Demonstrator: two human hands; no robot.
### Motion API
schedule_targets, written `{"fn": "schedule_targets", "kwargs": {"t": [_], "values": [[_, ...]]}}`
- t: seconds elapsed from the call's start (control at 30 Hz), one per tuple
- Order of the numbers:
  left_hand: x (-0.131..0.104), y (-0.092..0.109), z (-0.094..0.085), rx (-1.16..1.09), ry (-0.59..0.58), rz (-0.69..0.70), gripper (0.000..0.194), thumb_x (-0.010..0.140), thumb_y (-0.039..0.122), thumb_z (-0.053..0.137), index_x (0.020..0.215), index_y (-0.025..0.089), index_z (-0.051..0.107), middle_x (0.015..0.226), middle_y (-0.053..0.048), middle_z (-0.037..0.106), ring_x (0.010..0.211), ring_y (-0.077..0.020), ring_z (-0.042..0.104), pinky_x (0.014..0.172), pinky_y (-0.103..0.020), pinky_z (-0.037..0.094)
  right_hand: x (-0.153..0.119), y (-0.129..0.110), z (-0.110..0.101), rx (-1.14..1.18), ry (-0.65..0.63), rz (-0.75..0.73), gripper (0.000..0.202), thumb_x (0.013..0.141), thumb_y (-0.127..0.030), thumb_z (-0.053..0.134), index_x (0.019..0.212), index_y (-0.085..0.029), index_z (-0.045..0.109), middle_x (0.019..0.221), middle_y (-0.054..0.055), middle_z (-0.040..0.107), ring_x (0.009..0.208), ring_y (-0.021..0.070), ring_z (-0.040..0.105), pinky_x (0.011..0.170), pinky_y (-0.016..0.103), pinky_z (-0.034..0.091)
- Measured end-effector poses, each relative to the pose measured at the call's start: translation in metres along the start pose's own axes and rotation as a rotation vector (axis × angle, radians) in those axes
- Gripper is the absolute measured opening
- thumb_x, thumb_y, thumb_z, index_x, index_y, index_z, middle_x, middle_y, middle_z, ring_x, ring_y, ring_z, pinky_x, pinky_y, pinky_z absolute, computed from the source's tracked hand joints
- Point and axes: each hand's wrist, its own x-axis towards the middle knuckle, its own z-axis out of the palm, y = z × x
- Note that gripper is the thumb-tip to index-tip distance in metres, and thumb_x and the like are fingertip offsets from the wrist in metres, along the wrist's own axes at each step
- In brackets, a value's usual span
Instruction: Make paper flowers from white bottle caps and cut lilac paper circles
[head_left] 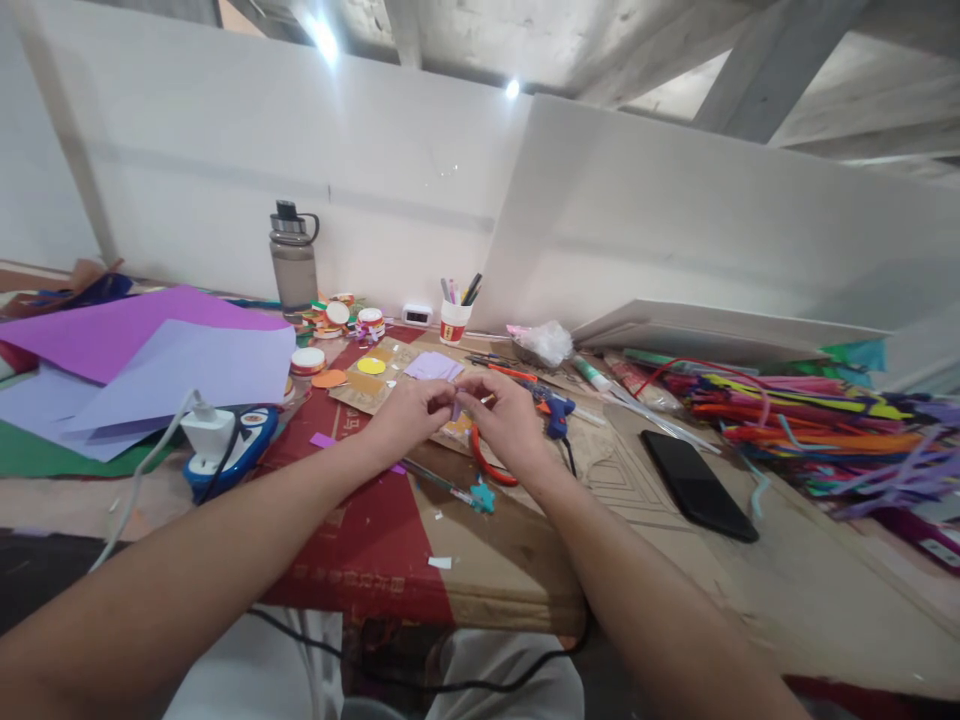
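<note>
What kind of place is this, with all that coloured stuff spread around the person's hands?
It looks like a craft or handicraft worktable, probably in a workshop or partitioned booth. Telling signs: big sheets of coloured paper, a heap of pipe cleaners, and a glue gun beside the two hands, which pinch a small purple paper piece.

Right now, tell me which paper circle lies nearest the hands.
The yellow circle, just beyond the left hand; the orange circle lies farther left.
</note>
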Motion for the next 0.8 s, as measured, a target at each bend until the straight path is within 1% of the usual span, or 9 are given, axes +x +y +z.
{"fn": "schedule_targets", "kwargs": {"t": [0.07,0.13,0.2,0.3,0.37,0.47,0.6,0.7,0.8], "values": [[0.000,-0.002,0.001,-0.041,-0.005,-0.025,0.013,0.078,0.017,0.052,0.070,0.016,0.062,0.064,0.002,0.057,0.062,-0.0110,0.048,0.062,-0.024,0.034,0.000,0.000,0.001,0.004,0.004,0.019,0.007,0.080,-0.019,0.060,0.082,-0.019,0.068,0.081,0.002,0.068,0.074,0.0145,0.060,0.070,0.027,0.045],[0.000,-0.004,0.003,-0.129,-0.018,-0.082,0.012,0.078,0.021,0.053,0.073,0.016,0.063,0.064,0.002,0.057,0.062,-0.0107,0.050,0.061,-0.023,0.036,0.001,0.000,0.002,0.031,0.007,0.052,0.006,0.079,-0.019,0.060,0.079,-0.018,0.066,0.079,0.002,0.066,0.072,0.0145,0.059,0.068,0.027,0.044],[-0.001,-0.004,0.004,-0.278,-0.045,-0.176,0.011,0.078,0.024,0.056,0.077,0.016,0.064,0.066,0.002,0.059,0.061,-0.0106,0.053,0.058,-0.022,0.038,0.001,0.000,0.002,0.085,-0.003,0.091,0.005,0.079,-0.020,0.060,0.078,-0.018,0.065,0.077,0.002,0.066,0.071,0.0146,0.058,0.067,0.027,0.044],[0.000,0.001,0.004,-0.578,-0.083,-0.360,0.013,0.077,0.028,0.059,0.082,0.016,0.061,0.071,0.001,0.063,0.055,-0.0098,0.056,0.051,-0.021,0.038,0.001,0.001,0.002,0.194,-0.025,0.155,0.007,0.080,-0.024,0.060,0.078,-0.018,0.064,0.073,0.001,0.064,0.067,0.0136,0.056,0.065,0.027,0.043],[0.001,0.007,0.003,-0.727,-0.092,-0.433,0.015,0.074,0.027,0.064,0.082,0.016,0.059,0.067,0.002,0.063,0.049,-0.0079,0.054,0.048,-0.020,0.038,0.001,0.002,0.002,0.275,-0.040,0.208,0.010,0.080,-0.026,0.061,0.078,-0.017,0.063,0.071,0.000,0.062,0.064,0.0128,0.054,0.063,0.026,0.042],[0.001,0.014,0.001,-0.891,-0.061,-0.518,0.016,0.070,0.022,0.066,0.082,0.015,0.058,0.058,0.003,0.059,0.045,-0.0070,0.052,0.046,-0.018,0.036,0.001,0.001,0.001,0.390,-0.047,0.292,0.011,0.078,-0.029,0.064,0.078,-0.017,0.062,0.069,-0.001,0.060,0.061,0.0114,0.051,0.060,0.026,0.041],[0.001,0.014,0.003,-1.053,-0.034,-0.592,0.022,0.069,0.023,0.070,0.086,0.016,0.058,0.060,0.003,0.060,0.046,-0.0067,0.052,0.044,-0.017,0.033,0.003,0.001,-0.001,0.479,-0.025,0.364,0.014,0.076,-0.031,0.068,0.078,-0.018,0.061,0.069,-0.002,0.058,0.059,0.0105,0.048,0.058,0.025,0.039],[0.000,0.012,0.004,-1.120,-0.045,-0.608,0.022,0.072,0.027,0.072,0.085,0.015,0.058,0.064,0.003,0.060,0.046,-0.0039,0.049,0.044,-0.016,0.032,0.004,0.001,-0.002,0.511,-0.014,0.402,0.014,0.074,-0.031,0.069,0.077,-0.019,0.062,0.069,-0.002,0.057,0.059,0.0104,0.048,0.058,0.025,0.039],[0.001,0.012,0.002,-1.168,-0.032,-0.643,0.022,0.072,0.027,0.074,0.082,0.014,0.058,0.063,0.004,0.057,0.045,-0.0018,0.044,0.044,-0.014,0.029,0.005,0.002,-0.001,0.547,0.001,0.439,0.014,0.072,-0.030,0.070,0.077,-0.019,0.063,0.069,-0.002,0.057,0.059,0.0102,0.048,0.058,0.025,0.038]]}}
